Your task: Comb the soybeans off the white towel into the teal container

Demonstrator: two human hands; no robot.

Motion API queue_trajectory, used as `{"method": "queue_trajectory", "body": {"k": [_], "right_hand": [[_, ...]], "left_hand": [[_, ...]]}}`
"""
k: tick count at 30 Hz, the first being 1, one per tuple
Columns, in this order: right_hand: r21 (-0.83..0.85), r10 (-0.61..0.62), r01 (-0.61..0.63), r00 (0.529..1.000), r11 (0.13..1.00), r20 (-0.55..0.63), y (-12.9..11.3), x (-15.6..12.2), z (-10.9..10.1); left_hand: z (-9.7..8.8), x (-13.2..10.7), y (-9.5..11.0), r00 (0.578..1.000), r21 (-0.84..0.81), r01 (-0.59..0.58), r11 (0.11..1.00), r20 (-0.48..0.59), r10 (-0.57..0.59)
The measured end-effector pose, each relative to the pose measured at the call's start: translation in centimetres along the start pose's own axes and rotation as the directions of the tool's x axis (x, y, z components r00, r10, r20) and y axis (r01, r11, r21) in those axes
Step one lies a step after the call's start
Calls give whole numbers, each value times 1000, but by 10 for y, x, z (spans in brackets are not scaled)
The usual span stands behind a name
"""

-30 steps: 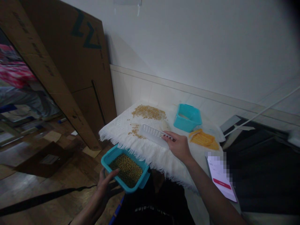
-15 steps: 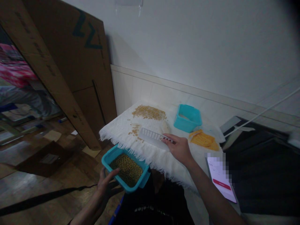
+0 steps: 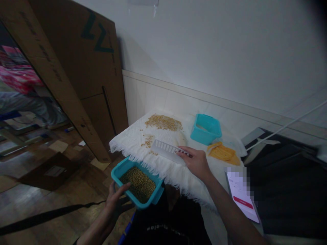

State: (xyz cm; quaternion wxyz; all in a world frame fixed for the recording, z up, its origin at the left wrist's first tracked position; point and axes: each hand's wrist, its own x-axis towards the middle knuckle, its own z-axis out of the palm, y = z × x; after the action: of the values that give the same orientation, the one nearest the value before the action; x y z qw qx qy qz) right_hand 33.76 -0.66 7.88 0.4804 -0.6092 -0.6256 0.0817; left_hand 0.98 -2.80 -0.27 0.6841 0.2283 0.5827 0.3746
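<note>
My left hand (image 3: 116, 199) grips a turquoise plastic basin (image 3: 116, 173) by its near left side, thumb over the rim. Yellow-brown beans (image 3: 143, 182), like soybeans, lie inside it. The basin is held just below the fringed front edge of a white cloth (image 3: 133, 137). My right hand (image 3: 195, 161) is closed on one end of a white slotted plastic strip (image 3: 165, 149), which rests on or just over the cloth near that edge. Several loose beans (image 3: 147, 141) lie by the strip's far end, and a larger spread of beans (image 3: 163, 122) sits farther back.
A second turquoise container (image 3: 204, 134) stands at the back right of the cloth. Next to it lies a crumpled orange-yellow cloth (image 3: 223, 153). A phone (image 3: 241, 195) with a lit screen is at the right. Tall cardboard (image 3: 87, 75) stands at the left, and a wall runs behind.
The view has shifted very slightly. Both hands, the basin and the slotted strip keep nearly the same positions.
</note>
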Motion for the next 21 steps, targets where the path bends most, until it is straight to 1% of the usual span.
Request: {"method": "queue_trajectory", "body": {"k": [6, 10, 13, 21], "right_hand": [[-10, 19, -19, 1000, 1000, -17, 0, -1, -2], [-13, 19, -18, 1000, 1000, 21, 1, -2, -2], [-5, 20, -20, 999, 1000, 26, 0, -2, -1], [12, 17, -17, 998, 1000, 55, -7, -1, 2]], "left_hand": [[1, -2, 2, 1000, 16, -6, 1000, 15, 5], [1, 0, 1, 1000, 4, -7, 1000, 2, 7], [1, 1, 0, 1000, -2, -2, 1000, -12, 2], [0, -1, 1, 1000, 7, -2, 1000, 0, 2]]}}
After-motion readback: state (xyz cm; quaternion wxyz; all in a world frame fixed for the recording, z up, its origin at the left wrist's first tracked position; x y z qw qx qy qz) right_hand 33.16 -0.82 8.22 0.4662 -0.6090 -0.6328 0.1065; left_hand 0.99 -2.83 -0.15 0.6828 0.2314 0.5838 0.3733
